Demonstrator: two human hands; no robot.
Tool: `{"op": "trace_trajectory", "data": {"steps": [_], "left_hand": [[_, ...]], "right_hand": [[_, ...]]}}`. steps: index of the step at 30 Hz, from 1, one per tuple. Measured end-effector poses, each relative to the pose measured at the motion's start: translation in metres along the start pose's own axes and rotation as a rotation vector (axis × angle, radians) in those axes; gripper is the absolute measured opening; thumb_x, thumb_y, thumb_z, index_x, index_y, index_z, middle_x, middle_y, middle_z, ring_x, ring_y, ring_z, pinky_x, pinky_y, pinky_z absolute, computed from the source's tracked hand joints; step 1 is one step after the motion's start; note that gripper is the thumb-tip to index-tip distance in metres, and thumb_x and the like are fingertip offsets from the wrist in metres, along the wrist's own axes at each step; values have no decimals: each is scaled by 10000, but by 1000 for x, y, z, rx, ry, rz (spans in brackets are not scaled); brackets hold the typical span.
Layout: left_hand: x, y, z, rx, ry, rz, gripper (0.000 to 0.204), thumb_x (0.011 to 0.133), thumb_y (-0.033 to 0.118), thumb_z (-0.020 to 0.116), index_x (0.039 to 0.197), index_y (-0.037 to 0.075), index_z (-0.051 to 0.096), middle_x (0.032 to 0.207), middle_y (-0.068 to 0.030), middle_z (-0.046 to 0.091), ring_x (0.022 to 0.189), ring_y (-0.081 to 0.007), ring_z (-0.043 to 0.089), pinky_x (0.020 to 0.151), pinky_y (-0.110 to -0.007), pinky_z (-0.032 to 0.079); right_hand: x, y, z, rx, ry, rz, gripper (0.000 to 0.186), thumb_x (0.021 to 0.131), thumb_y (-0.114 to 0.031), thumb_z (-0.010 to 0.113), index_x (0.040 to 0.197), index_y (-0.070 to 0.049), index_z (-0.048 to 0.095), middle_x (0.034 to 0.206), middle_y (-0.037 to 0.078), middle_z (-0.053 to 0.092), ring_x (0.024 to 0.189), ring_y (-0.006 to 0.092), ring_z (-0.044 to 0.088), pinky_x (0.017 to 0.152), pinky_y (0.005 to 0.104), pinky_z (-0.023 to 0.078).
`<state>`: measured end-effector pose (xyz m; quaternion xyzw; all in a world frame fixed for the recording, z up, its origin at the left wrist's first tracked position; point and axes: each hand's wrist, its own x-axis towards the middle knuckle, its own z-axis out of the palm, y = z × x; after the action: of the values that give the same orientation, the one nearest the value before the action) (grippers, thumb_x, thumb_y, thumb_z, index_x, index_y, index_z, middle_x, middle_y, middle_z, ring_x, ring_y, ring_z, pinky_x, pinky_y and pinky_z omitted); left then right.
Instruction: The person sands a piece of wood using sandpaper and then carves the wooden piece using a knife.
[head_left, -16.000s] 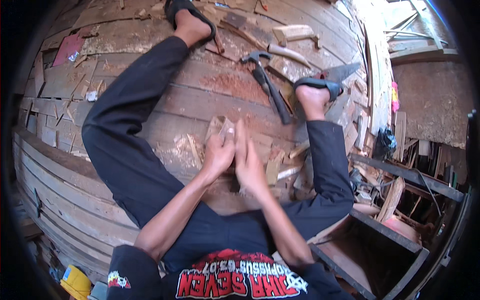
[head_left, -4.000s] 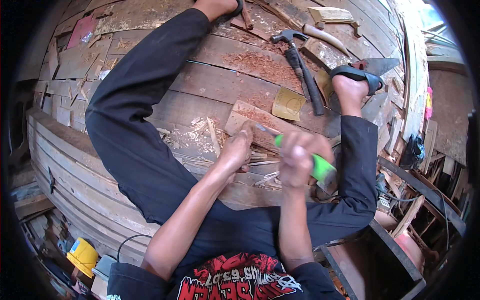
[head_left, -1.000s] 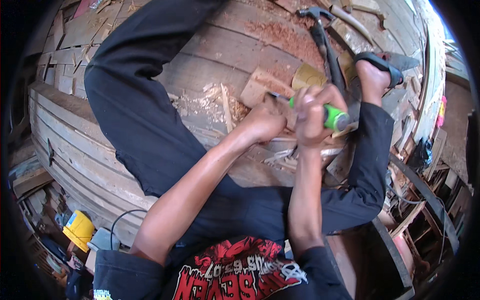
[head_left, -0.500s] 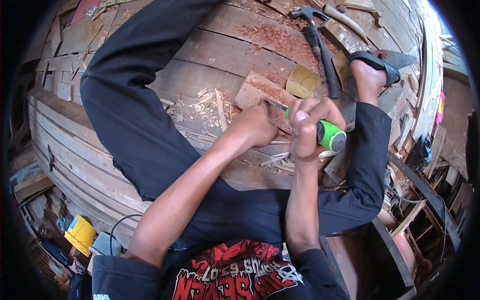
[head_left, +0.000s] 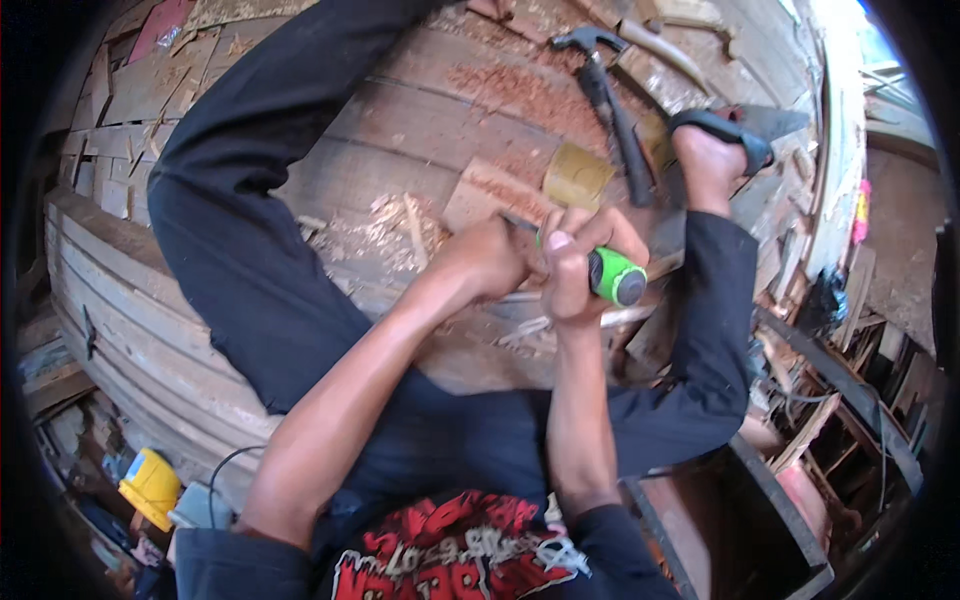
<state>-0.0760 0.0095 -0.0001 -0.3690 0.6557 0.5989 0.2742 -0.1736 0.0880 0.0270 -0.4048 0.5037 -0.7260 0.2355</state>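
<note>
Right hand [head_left: 580,268] grips a green-handled tool [head_left: 620,278], and a slip could jab its tip [head_left: 512,219] into the curled left hand [head_left: 488,260], whose hold is hidden.

On the floor [head_left: 390,178], wood shavings [head_left: 395,224] lie left of the board [head_left: 478,198], a sheet [head_left: 578,177] just beside its right end, and a hammer [head_left: 604,96] beyond, toward the floor's right edge.
</note>
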Motion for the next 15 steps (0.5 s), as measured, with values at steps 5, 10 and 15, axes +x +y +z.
{"op": "trace_trajectory", "data": {"steps": [5,10,15], "left_hand": [[-19,12,2,0,170,-51,583,805,188,605,1287,-129,522,1172,-347,629,1108,-426,645,935,-429,520],[11,-32,27,-56,217,108,585,786,176,608,1292,-106,526,1162,-349,629,1125,-432,631,959,-430,505],[5,-9,10,-61,75,81,440,845,221,589,1209,-25,606,1183,-304,642,1135,-406,632,942,-446,488]], "right_hand": [[-14,-10,-9,-95,146,104,203,840,-56,603,739,-103,433,605,-19,428,492,93,372,487,289,320],[8,-27,5,170,49,64,206,809,-77,604,709,-103,426,600,-8,427,487,97,368,492,278,322],[-10,2,2,160,103,144,226,794,-23,639,710,-69,434,581,10,430,486,117,403,466,299,345]]}}
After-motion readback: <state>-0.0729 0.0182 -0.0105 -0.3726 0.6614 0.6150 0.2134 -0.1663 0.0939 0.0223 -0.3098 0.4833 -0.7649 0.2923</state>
